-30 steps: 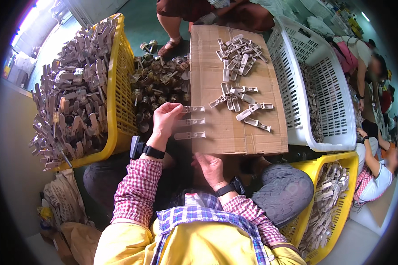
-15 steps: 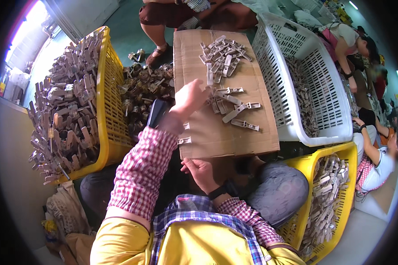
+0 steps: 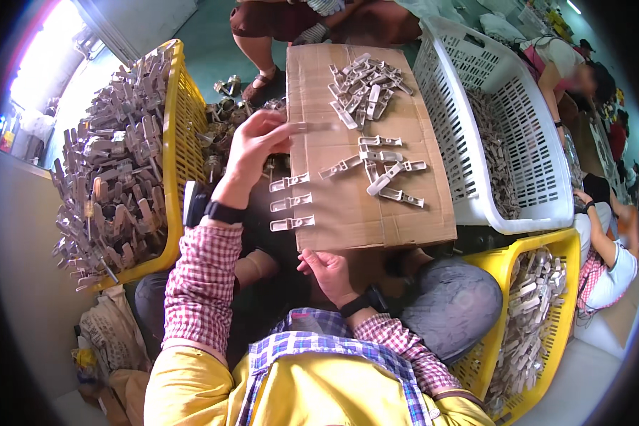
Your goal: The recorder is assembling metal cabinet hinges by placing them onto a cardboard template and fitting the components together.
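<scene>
A person in a yellow top sits before a flat sheet of brown corrugated cardboard [image 3: 422, 227]. The left hand [image 3: 250, 156], at its left edge, pinches between thumb and fingertips a narrow grey clip-like piece [image 3: 302, 128], blurred, reaching over the cardboard. Just below, three similar long grey clips [image 3: 291, 202] lie side by side, overhanging the same edge. The right hand [image 3: 328, 277] is by the near edge, fingers curled toward the thumb; whether it grips anything cannot be told. More grey clips lie in a heap [image 3: 368, 86] and a looser cluster [image 3: 383, 170] on the cardboard. A slatted yellow plastic basket [image 3: 186, 163] stands left, a white plastic one [image 3: 508, 226] right
</scene>
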Available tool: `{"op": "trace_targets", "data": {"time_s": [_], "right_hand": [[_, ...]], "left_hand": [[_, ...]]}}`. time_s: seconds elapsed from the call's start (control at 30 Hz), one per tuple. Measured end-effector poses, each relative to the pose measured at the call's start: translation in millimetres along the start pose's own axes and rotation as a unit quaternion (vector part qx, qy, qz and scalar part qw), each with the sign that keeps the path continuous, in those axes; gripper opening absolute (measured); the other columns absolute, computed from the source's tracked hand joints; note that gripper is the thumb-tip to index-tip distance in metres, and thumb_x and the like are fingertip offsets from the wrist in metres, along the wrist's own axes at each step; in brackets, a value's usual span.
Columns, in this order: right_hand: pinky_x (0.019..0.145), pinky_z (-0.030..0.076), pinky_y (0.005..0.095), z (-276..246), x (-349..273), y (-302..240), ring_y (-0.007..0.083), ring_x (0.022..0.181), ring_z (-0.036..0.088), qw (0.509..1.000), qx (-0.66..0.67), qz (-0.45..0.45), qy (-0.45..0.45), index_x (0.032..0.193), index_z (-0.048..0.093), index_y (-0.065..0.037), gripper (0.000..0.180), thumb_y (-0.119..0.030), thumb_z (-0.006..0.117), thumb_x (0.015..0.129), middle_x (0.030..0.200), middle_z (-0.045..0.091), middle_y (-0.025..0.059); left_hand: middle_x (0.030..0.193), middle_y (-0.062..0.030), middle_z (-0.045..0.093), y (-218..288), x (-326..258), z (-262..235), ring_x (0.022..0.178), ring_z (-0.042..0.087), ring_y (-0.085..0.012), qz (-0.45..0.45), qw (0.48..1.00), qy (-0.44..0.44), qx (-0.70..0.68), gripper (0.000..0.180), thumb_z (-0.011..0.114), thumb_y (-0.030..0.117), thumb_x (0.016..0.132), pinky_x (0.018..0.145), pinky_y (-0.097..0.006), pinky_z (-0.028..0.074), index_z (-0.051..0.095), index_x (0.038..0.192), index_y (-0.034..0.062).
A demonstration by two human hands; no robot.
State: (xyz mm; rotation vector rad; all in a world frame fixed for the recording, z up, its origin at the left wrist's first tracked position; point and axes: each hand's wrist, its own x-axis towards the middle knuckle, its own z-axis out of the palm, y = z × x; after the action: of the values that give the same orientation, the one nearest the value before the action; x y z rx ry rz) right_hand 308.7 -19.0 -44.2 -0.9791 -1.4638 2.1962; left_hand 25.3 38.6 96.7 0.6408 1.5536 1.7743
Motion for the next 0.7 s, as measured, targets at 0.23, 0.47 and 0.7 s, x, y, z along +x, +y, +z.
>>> {"op": "trace_targets", "data": {"time_s": [0.23,0.47,0.7], "right_hand": [[0.075,0.057,0.0264,7,-4,-10,0.0116,0.079,0.073,1.0,-0.025,-0.005,-0.006,0.103,0.081,0.0,0.033,-0.031,0.071,0.105,0.087,0.08,0.0074],[0.076,0.058,0.0266,9,-6,-12,0.0122,0.081,0.073,1.0,0.003,0.008,-0.002,0.106,0.08,0.0,0.035,-0.033,0.071,0.105,0.089,0.08,0.0086],[0.076,0.058,0.0268,11,-6,-12,0.0128,0.082,0.074,1.0,0.01,0.004,-0.001,0.106,0.08,0.001,0.034,-0.032,0.07,0.106,0.091,0.08,0.0094]], "left_hand": [[0.093,0.0019,0.077,-80,-26,-80,0.081,0.066,-0.0063,-0.115,0.991,0.058,-0.031,0.015,0.082,0.014,0.094,0.079,-0.024,0.052,0.081,0.107,0.0071],[0.093,0.0,0.077,-86,-23,-75,0.082,0.066,-0.0074,-0.129,0.99,0.056,-0.025,0.015,0.081,0.012,0.093,0.078,-0.024,0.052,0.08,0.105,0.0042],[0.092,0.0002,0.076,-85,-23,-78,0.08,0.064,-0.0069,-0.13,0.99,0.054,-0.007,0.016,0.081,0.011,0.092,0.075,-0.023,0.051,0.08,0.106,0.003]]}}
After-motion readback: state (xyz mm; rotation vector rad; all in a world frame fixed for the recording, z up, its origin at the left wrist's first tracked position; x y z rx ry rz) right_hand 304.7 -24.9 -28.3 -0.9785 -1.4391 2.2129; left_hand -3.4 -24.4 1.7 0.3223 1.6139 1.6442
